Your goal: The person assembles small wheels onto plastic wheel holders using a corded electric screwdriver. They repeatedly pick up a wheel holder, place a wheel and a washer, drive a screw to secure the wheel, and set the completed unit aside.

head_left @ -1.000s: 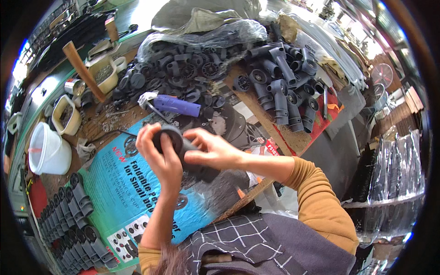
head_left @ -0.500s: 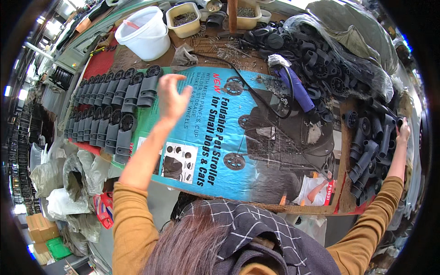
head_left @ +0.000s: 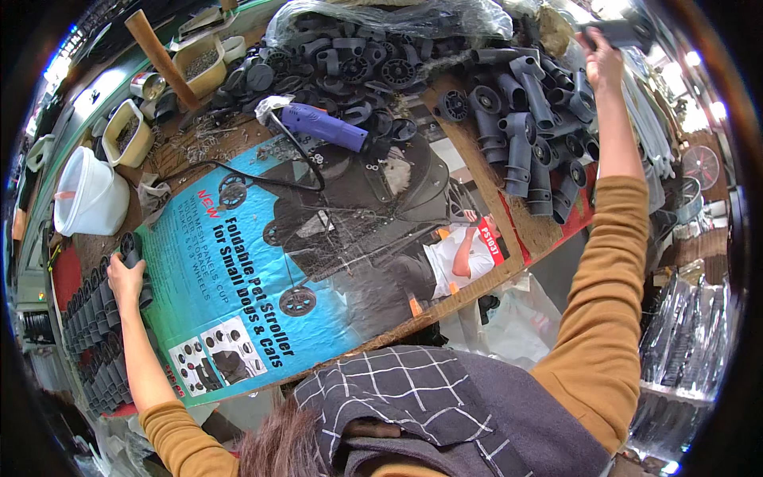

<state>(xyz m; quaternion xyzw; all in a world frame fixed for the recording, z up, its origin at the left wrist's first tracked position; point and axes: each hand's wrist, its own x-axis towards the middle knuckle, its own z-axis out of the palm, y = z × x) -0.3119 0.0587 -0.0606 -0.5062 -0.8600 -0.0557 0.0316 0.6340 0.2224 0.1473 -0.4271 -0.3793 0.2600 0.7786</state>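
Note:
At the left end of the table my left hand is closed round a dark grey plastic fitting with a round wheel-like end. It is at the near end of rows of matching grey fittings standing side by side. Far to the right, my right hand is raised and closed on another dark grey tubular fitting, held beyond a heap of loose tubular fittings. Its fingertips are partly hidden behind that part.
A blue printed sheet covers the table. A purple heat gun with a dark cord lies on it. Behind are a pile of black round parts, a white bucket, screw tubs and a wooden post.
The view has swung to the right. My left hand, open in the air before, now grips a fitting by the rows. My right hand has lifted a fitting off the heap.

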